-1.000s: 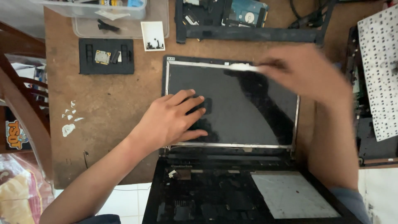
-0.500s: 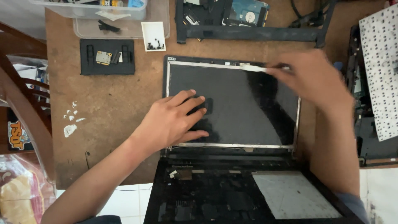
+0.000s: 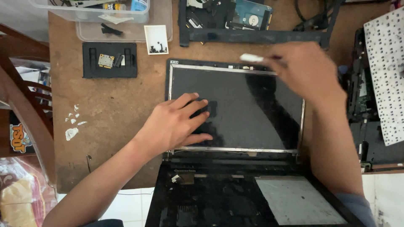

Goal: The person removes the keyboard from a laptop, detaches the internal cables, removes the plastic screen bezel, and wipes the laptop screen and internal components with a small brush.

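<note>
Bare dark rectangular laptop screen panel (image 3: 252, 109) with thin metal side rails, lying flat mid-bench on the brown wooden bench (image 3: 118, 109). Left hand (image 3: 174, 124) spread flat, pressing at the panel's 9 o'clock. Right hand (image 3: 305, 71) at 1 o'clock, grip pinched on a slim white stick-like tool (image 3: 251, 58). Probably thin, light, brittle glass: best held by the rails, not the face.

Brown, worn, flat wooden surface (image 3: 118, 109) under soft even daylight, flanked on the left by a dark reddish-brown wooden chair frame (image 3: 21, 101), with pale white floor tiles (image 3: 126, 208) showing beneath the near edge and again at the lower right corner.
</note>
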